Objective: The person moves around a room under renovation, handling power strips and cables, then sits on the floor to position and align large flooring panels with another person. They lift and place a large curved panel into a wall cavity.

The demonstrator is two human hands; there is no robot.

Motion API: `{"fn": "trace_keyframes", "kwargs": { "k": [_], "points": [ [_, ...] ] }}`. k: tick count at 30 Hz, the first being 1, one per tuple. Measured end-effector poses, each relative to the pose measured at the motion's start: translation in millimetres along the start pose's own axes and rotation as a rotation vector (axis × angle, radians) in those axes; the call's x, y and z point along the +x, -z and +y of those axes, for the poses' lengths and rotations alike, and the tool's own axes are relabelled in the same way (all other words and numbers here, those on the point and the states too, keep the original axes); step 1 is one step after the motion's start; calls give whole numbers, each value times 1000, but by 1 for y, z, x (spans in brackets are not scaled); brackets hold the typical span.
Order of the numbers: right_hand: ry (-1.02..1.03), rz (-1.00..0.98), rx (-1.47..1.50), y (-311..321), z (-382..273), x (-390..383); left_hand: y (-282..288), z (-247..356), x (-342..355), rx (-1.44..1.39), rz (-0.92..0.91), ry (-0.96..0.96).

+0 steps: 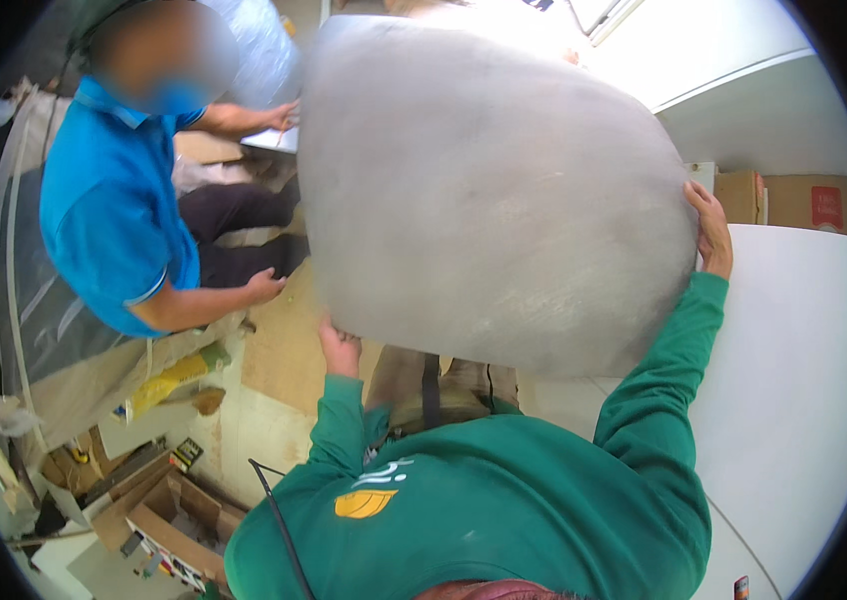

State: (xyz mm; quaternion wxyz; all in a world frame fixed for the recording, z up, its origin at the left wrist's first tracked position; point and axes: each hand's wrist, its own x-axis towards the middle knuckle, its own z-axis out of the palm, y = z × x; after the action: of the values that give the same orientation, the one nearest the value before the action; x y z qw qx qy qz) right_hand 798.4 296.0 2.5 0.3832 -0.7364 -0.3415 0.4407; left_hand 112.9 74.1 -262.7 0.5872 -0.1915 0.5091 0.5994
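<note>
A large grey panel (504, 190) with rounded corners and a smooth, faintly streaked face fills the middle of the view. My left hand (342, 350) grips its near left corner, with most of the fingers hidden beneath it. On the right edge, my right hand (712, 228) is closed round the rim, the fingers on the upper face. A co-worker in a blue shirt (119, 200) stands at the left. One of that person's hands (286, 116) is at the panel's far left edge; the other hand (266, 287) is held low, apart from the panel.
A white surface (779, 370) lies at my right, with cardboard boxes (794, 200) behind it. At the lower left stand an open cardboard box (179, 515) and assorted scraps. A yellow bag (169, 385) lies near the co-worker, beside a plastic-covered stack (69, 340).
</note>
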Motion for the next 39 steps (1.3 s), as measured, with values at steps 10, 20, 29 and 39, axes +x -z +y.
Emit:
{"fn": "trace_keyframes", "kwargs": {
  "k": [10, 20, 29, 39],
  "points": [
    [-211, 152, -280, -3, 6, -177, 49, 55, -118, 149, -27, 48],
    [-98, 355, -458, 38, 24, -293, 72, 115, -234, 178, -278, -131],
    [258, 405, -931, 56, 87, -337, 35, 134, -270, 97, -350, -331],
    [775, -211, -610, -97, 49, -574, -59, 128, -286, 7, -419, -563]
  ]
}}
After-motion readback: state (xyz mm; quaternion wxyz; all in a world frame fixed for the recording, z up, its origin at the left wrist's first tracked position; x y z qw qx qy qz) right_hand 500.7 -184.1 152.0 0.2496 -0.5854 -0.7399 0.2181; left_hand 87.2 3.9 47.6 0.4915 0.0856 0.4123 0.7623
